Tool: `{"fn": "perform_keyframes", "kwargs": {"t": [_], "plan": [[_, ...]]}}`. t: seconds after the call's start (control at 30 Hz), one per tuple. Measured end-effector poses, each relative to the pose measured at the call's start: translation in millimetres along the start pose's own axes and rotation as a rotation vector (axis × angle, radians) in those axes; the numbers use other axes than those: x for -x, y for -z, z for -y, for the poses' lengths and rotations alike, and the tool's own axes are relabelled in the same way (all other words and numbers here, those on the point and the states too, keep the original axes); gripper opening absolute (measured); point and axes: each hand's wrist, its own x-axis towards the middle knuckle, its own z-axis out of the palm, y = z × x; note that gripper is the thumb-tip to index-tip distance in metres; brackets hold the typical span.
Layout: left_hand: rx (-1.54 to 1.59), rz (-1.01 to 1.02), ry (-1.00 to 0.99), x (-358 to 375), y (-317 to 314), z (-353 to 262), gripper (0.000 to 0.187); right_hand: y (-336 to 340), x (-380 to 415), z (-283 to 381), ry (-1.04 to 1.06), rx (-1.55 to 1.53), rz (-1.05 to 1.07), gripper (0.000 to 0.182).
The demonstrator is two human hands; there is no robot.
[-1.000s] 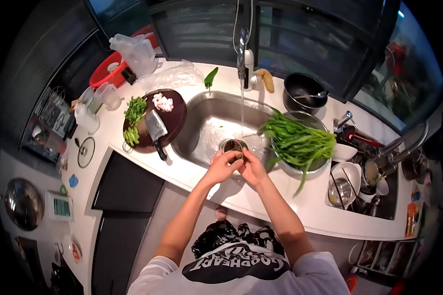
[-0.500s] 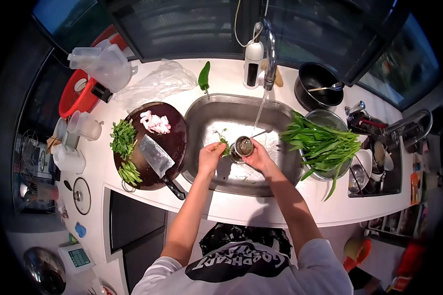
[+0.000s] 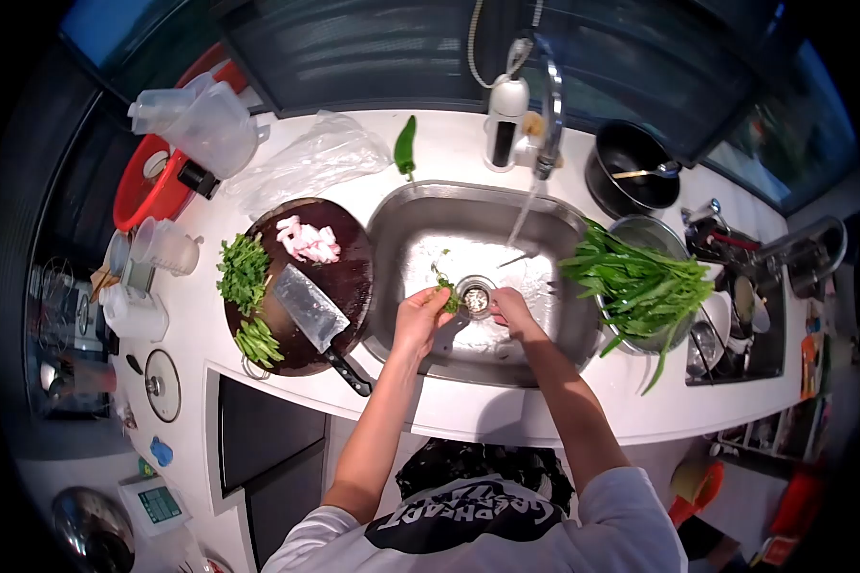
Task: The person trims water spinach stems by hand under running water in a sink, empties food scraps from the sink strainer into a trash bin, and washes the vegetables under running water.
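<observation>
My left hand [image 3: 424, 317] is closed around a small bunch of leafy green scraps [image 3: 448, 295] over the sink, left of the drain. Beside the drain's right edge is my right hand [image 3: 511, 311], its fingers curled at the rim of a round metal sink strainer [image 3: 476, 299]. The strainer appears seated at the drain, with pale bits visible inside; the right fingertips are partly hidden. Water runs from the faucet [image 3: 548, 158] into the steel sink [image 3: 401, 215], behind both hands.
Left of the sink, a round cutting board [image 3: 349, 272] bears a cleaver [image 3: 311, 307], pale meat pieces [image 3: 308, 240] and chopped greens [image 3: 243, 272]. To the right, long green leaves [image 3: 635, 286] overhang a colander [image 3: 674, 239]. Behind them stands a black pot [image 3: 631, 164]. A green pepper [image 3: 405, 147] lies behind the sink.
My right hand has lowered the strainer from above the sink floor to the drain. My left hand keeps the green scraps and has shifted slightly. The camera view has moved a little.
</observation>
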Motion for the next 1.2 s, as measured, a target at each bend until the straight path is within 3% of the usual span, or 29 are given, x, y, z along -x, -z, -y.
{"fn": "perform_keyframes", "kwargs": {"t": [0.2,0.33,0.47,0.57,0.8,1.03,1.2], "plan": [[-0.004,0.221,-0.005,27.1,-81.9,1.2,0.018,22.9,156.9,93.7,0.467,-0.521,0.405,0.044],[0.005,0.370,0.003,61.3,-156.9,14.4,0.016,80.8,222.5,104.4,0.630,-0.616,0.339,0.045],[-0.060,0.548,0.015,108.9,-247.9,60.8,0.015,170.7,288.5,82.3,0.616,-0.875,0.236,0.047],[-0.136,0.741,0.026,151.2,-326.8,123.7,0.014,258.0,325.7,30.1,0.699,-1.079,0.268,0.046],[-0.336,1.025,0.282,284.4,-517.1,321.5,0.017,451.0,489.4,-111.7,0.873,-1.330,-0.195,0.040],[-0.543,1.361,0.593,407.9,-642.0,514.9,0.016,583.4,624.9,-264.4,0.985,-1.533,-0.720,0.037],[-0.633,1.505,0.802,467.8,-720.3,651.5,0.012,676.9,672.8,-368.3,1.069,-1.616,-0.913,0.034]]}}
